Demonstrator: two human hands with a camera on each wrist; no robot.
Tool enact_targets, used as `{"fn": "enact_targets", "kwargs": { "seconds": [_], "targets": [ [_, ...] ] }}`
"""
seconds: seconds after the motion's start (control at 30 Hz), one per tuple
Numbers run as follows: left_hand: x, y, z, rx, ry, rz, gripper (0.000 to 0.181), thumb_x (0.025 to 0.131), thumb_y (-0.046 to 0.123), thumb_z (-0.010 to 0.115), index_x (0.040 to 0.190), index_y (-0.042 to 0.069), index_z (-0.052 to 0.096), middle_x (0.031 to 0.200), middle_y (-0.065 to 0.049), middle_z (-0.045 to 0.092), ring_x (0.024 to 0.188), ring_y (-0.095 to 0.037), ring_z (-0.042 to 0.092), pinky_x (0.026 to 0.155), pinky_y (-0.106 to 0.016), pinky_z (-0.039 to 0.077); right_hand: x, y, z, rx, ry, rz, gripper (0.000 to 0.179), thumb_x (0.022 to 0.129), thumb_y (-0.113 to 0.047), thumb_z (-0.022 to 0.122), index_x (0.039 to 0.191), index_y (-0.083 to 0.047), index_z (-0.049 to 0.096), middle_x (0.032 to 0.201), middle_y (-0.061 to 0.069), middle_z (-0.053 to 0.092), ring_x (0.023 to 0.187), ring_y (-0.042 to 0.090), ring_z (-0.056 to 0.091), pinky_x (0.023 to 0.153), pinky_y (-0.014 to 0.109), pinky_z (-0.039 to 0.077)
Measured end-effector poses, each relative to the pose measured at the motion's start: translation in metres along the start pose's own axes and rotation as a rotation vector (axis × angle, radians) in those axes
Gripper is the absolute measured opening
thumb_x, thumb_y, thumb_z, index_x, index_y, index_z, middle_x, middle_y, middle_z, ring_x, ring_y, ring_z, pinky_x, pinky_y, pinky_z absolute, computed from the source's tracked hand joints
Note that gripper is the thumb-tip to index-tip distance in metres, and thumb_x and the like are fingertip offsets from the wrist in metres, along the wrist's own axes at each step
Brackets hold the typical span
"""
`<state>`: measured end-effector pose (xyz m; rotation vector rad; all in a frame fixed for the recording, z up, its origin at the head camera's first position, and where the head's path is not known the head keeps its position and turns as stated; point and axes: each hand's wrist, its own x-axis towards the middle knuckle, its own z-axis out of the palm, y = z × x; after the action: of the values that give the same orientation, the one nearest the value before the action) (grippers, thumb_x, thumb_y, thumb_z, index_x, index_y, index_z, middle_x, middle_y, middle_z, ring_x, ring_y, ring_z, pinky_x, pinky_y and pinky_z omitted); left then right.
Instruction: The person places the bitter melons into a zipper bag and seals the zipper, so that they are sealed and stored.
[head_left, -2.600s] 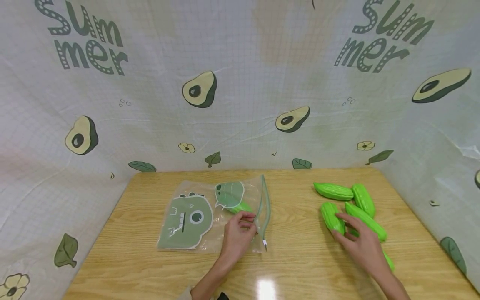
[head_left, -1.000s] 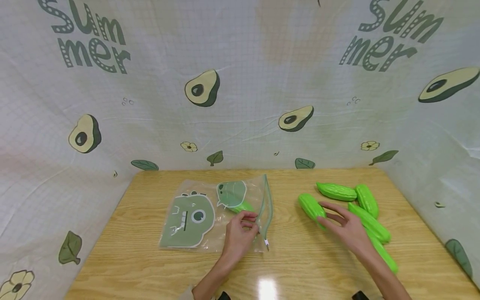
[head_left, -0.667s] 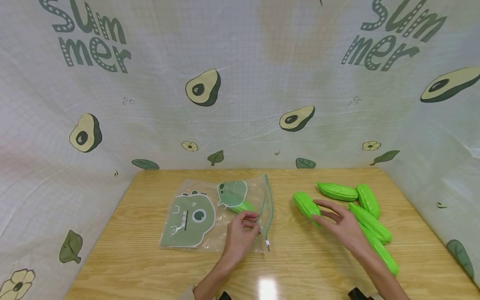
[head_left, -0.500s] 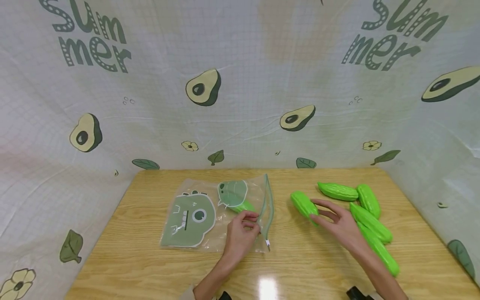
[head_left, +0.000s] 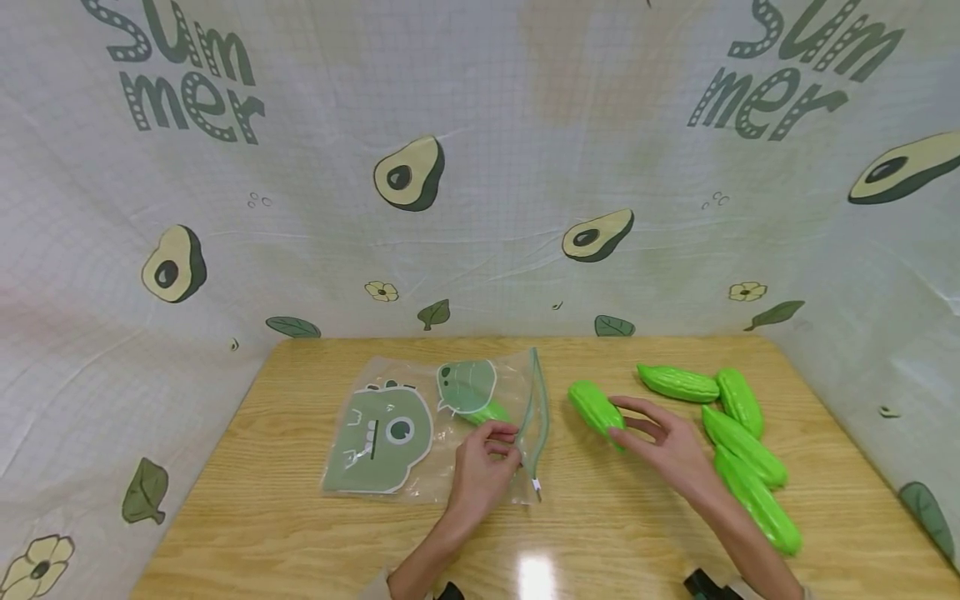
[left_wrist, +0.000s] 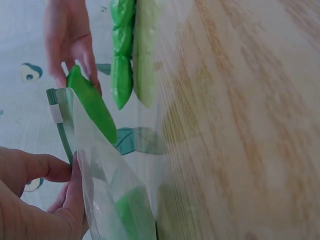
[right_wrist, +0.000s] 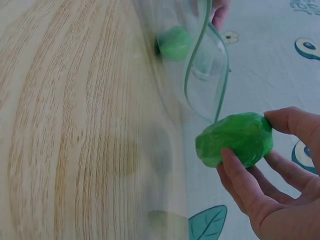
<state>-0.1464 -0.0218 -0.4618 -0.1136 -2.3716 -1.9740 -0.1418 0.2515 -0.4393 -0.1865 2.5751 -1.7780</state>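
You seem to be at the carrying step: your right hand (head_left: pixel 667 446) has a green gourd (head_left: pixel 594 406) near the clear bag (head_left: pixel 405 454), to its right, with the leading end turned toward the bag's mouth. 1 bagged gourd (head_left: pixel 491 412) lies inside it; 4 loose gourds (head_left: pixel 745 447) lie well to the bag's right. The next move calls for guiding that leading end between the bag's parted green rims (head_left: pixel 546 408) without shoving the film along. Your left hand (head_left: pixel 483 467) pinches the bag's mouth edge, arm reaching in from the bag's near side. Your right thumb and fingertips pinch the gourd's trailing part, palm apart from it, forearm slanting in from the bag's near right
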Motion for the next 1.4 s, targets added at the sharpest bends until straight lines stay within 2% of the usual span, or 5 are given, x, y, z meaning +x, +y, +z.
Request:
{"fn": "enact_targets", "kwargs": {
  "seconds": [0.17, 0.3, 0.9, 1.4],
  "targets": [
    [0.0, 0.0, 0.0, -0.003, 0.002, 0.003, 0.026, 0.08, -0.01, 0.065, 0.103, -0.002, 0.071, 0.094, -0.009, 0.07, 0.075, -0.012, 0.069, 0.062, -0.02, 0.056, 0.003, -0.003, 0.005, 0.021, -0.008, -0.012, 0.051, 0.098, -0.017, 0.072, 0.144, -0.004, 0.056, 0.151, 0.02, 0.049, 0.131, 0.036, 0.054, 0.09, 0.024, 0.055],
    [0.0, 0.0, 0.0, -0.003, 0.001, 0.007, 0.026, 0.08, -0.01, 0.065, 0.104, -0.002, 0.071, 0.095, -0.01, 0.07, 0.075, -0.012, 0.069, 0.062, -0.02, 0.056, 0.004, -0.005, 0.009, 0.038, -0.021, -0.02, 0.051, 0.097, -0.015, 0.073, 0.144, -0.003, 0.056, 0.151, 0.021, 0.049, 0.133, 0.044, 0.051, 0.09, 0.023, 0.055],
    [0.001, -0.001, 0.0, -0.005, 0.002, 0.0, 0.026, 0.08, -0.01, 0.064, 0.103, -0.001, 0.072, 0.096, -0.009, 0.07, 0.077, -0.013, 0.069, 0.063, -0.02, 0.056, 0.012, -0.006, 0.027, 0.04, -0.077, -0.068, 0.049, 0.096, -0.015, 0.074, 0.142, -0.006, 0.058, 0.151, 0.019, 0.049, 0.131, 0.044, 0.053, 0.091, 0.028, 0.055],
    [0.0, 0.002, -0.001, 0.025, 0.002, 0.008, 0.025, 0.08, -0.009, 0.065, 0.103, -0.001, 0.072, 0.094, -0.009, 0.07, 0.078, -0.013, 0.069, 0.063, -0.02, 0.056, 0.021, -0.001, 0.038, 0.083, -0.136, -0.09, 0.047, 0.096, -0.014, 0.073, 0.141, -0.007, 0.059, 0.151, 0.019, 0.05, 0.13, 0.045, 0.053, 0.091, 0.029, 0.055]
  ]
}}
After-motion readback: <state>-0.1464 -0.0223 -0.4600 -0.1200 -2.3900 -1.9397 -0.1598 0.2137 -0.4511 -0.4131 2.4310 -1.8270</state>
